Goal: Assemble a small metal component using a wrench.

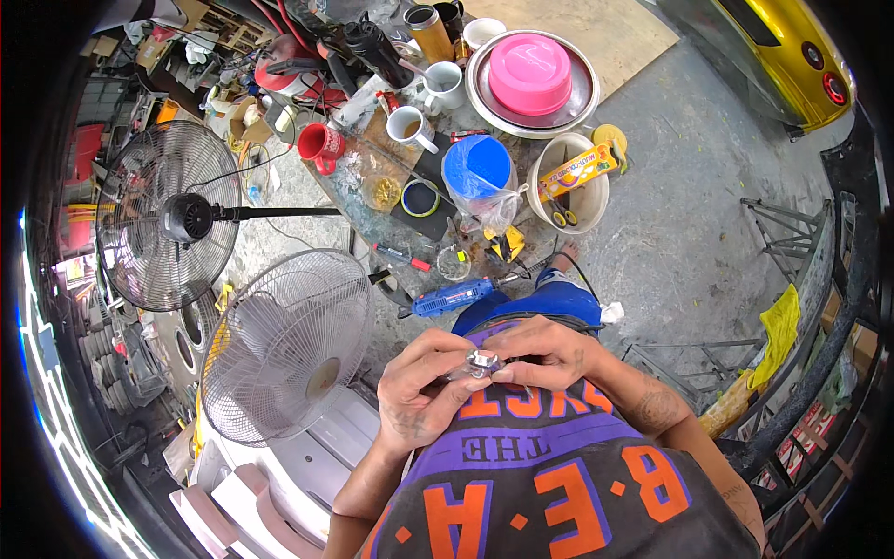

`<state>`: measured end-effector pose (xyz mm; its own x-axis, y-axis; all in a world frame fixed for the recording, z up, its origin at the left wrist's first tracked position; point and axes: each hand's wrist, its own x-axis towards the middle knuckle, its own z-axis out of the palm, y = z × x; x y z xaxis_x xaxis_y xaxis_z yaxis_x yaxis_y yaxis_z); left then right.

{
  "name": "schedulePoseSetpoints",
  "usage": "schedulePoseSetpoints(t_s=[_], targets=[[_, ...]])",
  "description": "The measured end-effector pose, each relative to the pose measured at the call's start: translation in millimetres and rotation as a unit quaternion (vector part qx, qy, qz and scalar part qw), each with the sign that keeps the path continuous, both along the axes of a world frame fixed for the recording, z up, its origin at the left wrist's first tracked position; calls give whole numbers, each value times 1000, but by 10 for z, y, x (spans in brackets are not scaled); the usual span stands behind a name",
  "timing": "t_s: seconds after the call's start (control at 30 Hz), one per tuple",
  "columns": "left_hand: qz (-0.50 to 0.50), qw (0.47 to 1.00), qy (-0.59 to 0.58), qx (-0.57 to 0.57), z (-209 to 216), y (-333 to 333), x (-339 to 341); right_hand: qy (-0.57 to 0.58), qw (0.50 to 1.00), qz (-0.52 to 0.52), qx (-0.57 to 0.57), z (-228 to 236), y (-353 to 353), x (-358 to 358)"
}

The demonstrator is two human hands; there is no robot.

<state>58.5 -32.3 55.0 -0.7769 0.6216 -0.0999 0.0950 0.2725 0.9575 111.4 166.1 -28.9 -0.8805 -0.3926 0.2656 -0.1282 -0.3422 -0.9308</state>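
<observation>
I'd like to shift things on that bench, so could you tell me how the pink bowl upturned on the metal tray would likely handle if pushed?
The pink bowl looks like thin plastic, so probably light. Upside down on the smooth metal tray, it would likely slide rather than roll.

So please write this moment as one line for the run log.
left hand: holds small metal part | right hand: pinches same part | blue rotary tool: lying on floor ahead | white fan: at left

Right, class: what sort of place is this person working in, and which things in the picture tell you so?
Probably an informal workshop or garage. A low cluttered worktable holds mugs, bowls and tools, a blue rotary tool lies below it, and a yellow car stands on the concrete floor. Both hands hold a small metal part.
</observation>
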Motion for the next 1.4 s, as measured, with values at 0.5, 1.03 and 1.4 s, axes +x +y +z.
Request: schedulePoseSetpoints(t_s=[0.5, 1.03, 1.4], targets=[[65, 997, 45, -2, -30, 12, -29, 6, 999, -31, -13, -12, -33, -62], [160, 984, -72, -40, -198, -130, 11, -171, 983, -42, 44, 5, 93, -241], [181, 981, -66, 29, -486, 82, 17, -119, 981, -106, 112, 114, -153, -175]])
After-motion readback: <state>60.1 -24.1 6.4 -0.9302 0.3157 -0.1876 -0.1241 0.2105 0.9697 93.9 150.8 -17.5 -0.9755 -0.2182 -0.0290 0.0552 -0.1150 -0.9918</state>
